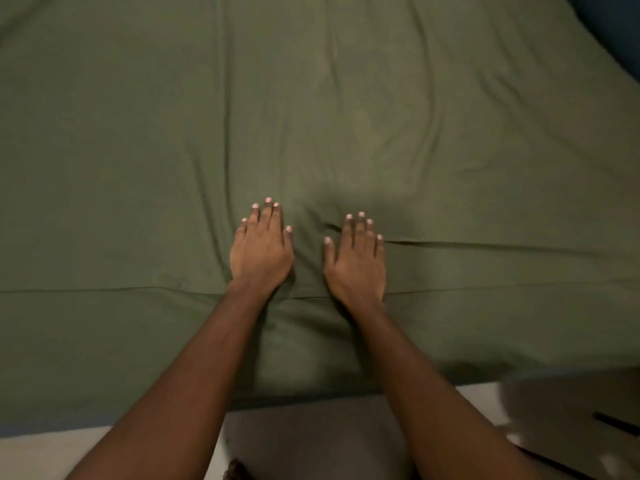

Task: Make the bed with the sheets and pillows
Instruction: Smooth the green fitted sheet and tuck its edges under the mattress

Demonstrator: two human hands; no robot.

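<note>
Head view, looking down over a bed: a green sheet (346, 116) covers nearly the whole picture, and a long fold line (104, 290) runs across it from side to side. Two bare forearms reach in from the bottom edge and cross the fold line. The left hand (259, 251) lies palm down on the sheet just beyond the fold line, fingers straight and held close together, and appears to press flat. The right hand (355, 265) lies beside it in the same way, flat with straight fingers and the thumb a little apart. The two hands are near each other but not touching, and a soft ridge of cloth rises between them. A short crease (450, 243) starts at the right hand's fingers and runs to the right, beyond the fold line and roughly parallel to it. Fainter wrinkles fan out farther beyond. On the near side of the fold line the sheet hangs over the bed edge above a pale strip (52, 452), perhaps the mattress or base. A dark blue thing (616, 29) shows at the far right corner; what it is cannot be told. No pillow is visible. The likely risk is that flat palms sliding apart drag the loose cloth, deepen the short crease, bunch up the ridge, or pull the hanging edge crooked.
</note>
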